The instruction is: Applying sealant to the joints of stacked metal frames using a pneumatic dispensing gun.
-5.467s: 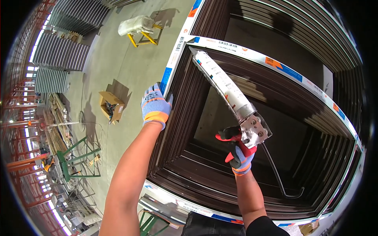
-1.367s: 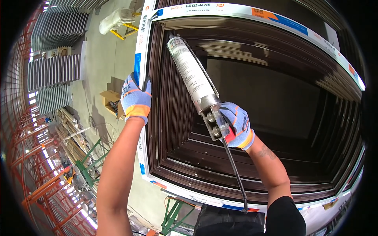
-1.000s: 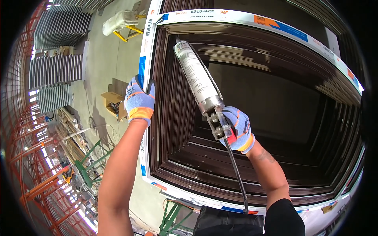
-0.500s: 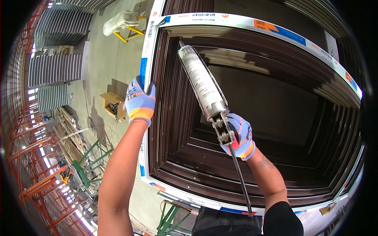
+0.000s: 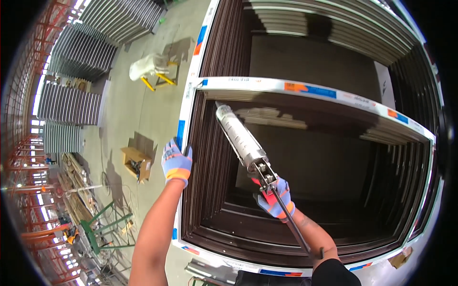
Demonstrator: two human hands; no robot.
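My right hand (image 5: 277, 196), in a blue and orange work glove, is closed round the handle of a caulking gun (image 5: 265, 177). A white sealant cartridge (image 5: 240, 136) lies in the gun, its nozzle pointing up and left, close to the inner upper-left corner of a dark brown window frame (image 5: 210, 157). White printed film covers the frame's top faces, and more frames are stacked beneath it. At the left side bar my left hand (image 5: 176, 159), gloved alike, grips the frame's edge. The thumb lies over the inner side; the other fingers are partly hidden.
A crossbar (image 5: 267, 84) divides the frame, with a second opening beyond it. On the floor to the left are an open cardboard box (image 5: 136, 163), a yellow stand with a pale cover (image 5: 151, 66) and a green metal trestle (image 5: 98, 229). Stacked profiles (image 5: 69, 102) stand farther left.
The view has shifted, so the frame sits lower and more of its far opening shows. The gun stays in my right hand, nozzle still near the corner; my left hand keeps to the side bar.
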